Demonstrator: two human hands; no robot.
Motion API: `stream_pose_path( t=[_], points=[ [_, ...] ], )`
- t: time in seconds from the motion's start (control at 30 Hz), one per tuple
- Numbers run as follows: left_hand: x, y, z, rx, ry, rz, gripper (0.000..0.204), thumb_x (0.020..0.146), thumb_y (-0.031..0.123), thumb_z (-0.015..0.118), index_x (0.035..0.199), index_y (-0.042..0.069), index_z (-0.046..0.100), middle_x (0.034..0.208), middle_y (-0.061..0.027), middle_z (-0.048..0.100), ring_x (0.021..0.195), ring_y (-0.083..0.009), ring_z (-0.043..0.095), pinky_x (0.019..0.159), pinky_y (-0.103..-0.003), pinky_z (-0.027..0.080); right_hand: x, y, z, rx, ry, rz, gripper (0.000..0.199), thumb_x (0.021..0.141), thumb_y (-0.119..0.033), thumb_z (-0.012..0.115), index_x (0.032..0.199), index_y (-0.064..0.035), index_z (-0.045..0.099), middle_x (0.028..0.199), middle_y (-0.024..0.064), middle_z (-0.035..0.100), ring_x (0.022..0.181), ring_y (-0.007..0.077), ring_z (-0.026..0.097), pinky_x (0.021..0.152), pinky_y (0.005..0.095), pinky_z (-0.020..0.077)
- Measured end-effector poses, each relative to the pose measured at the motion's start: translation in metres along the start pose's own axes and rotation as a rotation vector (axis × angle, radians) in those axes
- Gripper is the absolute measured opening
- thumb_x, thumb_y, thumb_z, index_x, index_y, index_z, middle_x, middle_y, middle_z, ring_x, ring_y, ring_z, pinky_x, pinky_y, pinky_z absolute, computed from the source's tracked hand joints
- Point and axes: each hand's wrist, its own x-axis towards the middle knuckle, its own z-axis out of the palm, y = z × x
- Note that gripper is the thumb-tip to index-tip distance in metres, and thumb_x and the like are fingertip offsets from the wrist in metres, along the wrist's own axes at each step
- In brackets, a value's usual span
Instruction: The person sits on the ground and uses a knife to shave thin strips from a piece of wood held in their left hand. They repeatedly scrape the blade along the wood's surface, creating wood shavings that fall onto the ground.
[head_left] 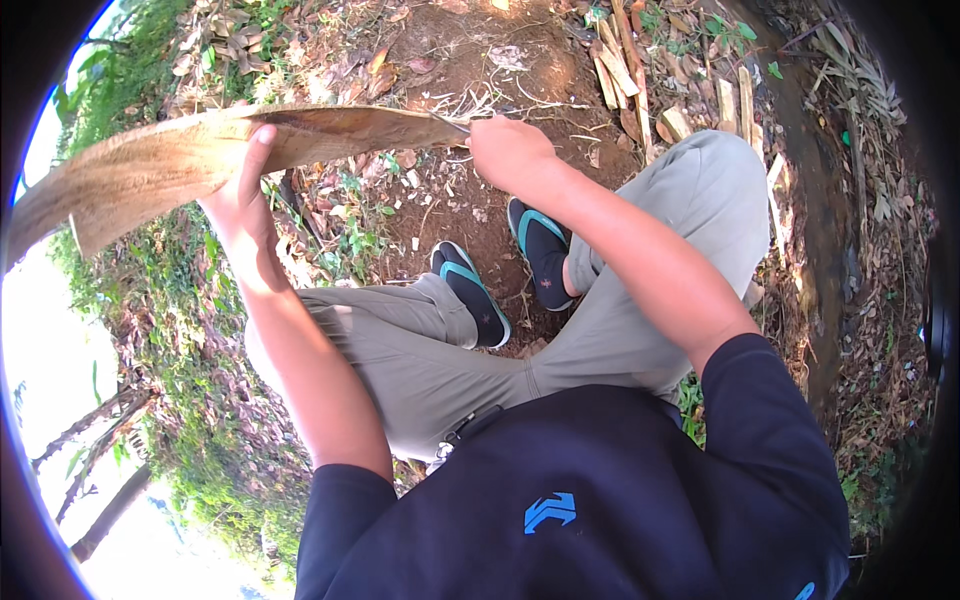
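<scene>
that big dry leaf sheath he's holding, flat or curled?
Mostly spread flat, gently bowed. The dry leaf sheath shows a broad tan face; the left hand grips its lower edge, and the right hand closes at its narrow end.

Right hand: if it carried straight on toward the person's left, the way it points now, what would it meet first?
Probably the dry brown palm sheath; the right hand is at its narrow end, and the left hand lies farther along. Depth is unclear.
</scene>
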Motion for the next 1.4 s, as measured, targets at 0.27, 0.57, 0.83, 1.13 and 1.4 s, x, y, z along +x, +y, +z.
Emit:
stream_pose_path(
  t=[0.27,0.57,0.83,1.13,1.4],
  points=[
    [0.01,-0.012,0.002,-0.377,0.206,0.114,0.045,0.08,-0.001,0.076,0.119,0.001,0.054,0.106,-0.0075,0.063,0.092,-0.0179,0.062,0.089,-0.032,0.05,0.004,-0.009,-0.012,0.024,-0.07,0.153,0.037,0.099,-0.029,0.044,0.104,-0.0012,0.069,0.104,0.0192,0.069,0.098,0.0342,0.067,0.085,0.044,0.0525],
    [0.011,-0.027,-0.015,-0.603,0.216,0.064,0.055,0.078,-0.002,0.076,0.127,0.0,0.05,0.112,-0.0098,0.061,0.1,-0.0195,0.061,0.097,-0.034,0.048,0.034,0.013,0.001,0.246,-0.4,0.289,0.055,0.103,-0.04,0.03,0.111,0.0025,0.064,0.111,0.0211,0.067,0.105,0.0365,0.065,0.09,0.0434,0.0498],
    [0.002,-0.003,0.015,-0.66,0.175,0.106,0.042,0.075,0.001,0.08,0.113,-0.002,0.061,0.1,-0.0083,0.068,0.09,-0.0172,0.066,0.088,-0.03,0.053,0.035,0.002,0.008,0.03,-0.273,0.238,0.059,0.104,-0.04,0.025,0.127,0.0048,0.056,0.133,0.0284,0.052,0.126,0.0402,0.05,0.107,0.0471,0.0386],
    [-0.007,0.006,0.026,-0.461,0.062,-0.041,0.023,0.078,-0.004,0.069,0.101,-0.002,0.067,0.092,-0.0059,0.07,0.084,-0.0157,0.067,0.076,-0.028,0.053,0.043,-0.032,-0.032,-0.391,-0.37,0.294,0.048,0.102,-0.027,0.028,0.133,-0.0023,0.055,0.141,0.0186,0.05,0.128,0.0374,0.05,0.105,0.0486,0.0413],
    [-0.005,0.005,0.027,-0.657,-0.011,0.082,0.028,0.079,-0.002,0.068,0.107,-0.002,0.065,0.096,-0.0067,0.069,0.085,-0.015,0.067,0.078,-0.029,0.053,0.041,-0.033,-0.007,-0.355,-0.264,0.271,0.04,0.1,-0.018,0.034,0.128,-0.0031,0.059,0.136,0.0176,0.055,0.122,0.0357,0.056,0.099,0.047,0.0477]
  ],
)
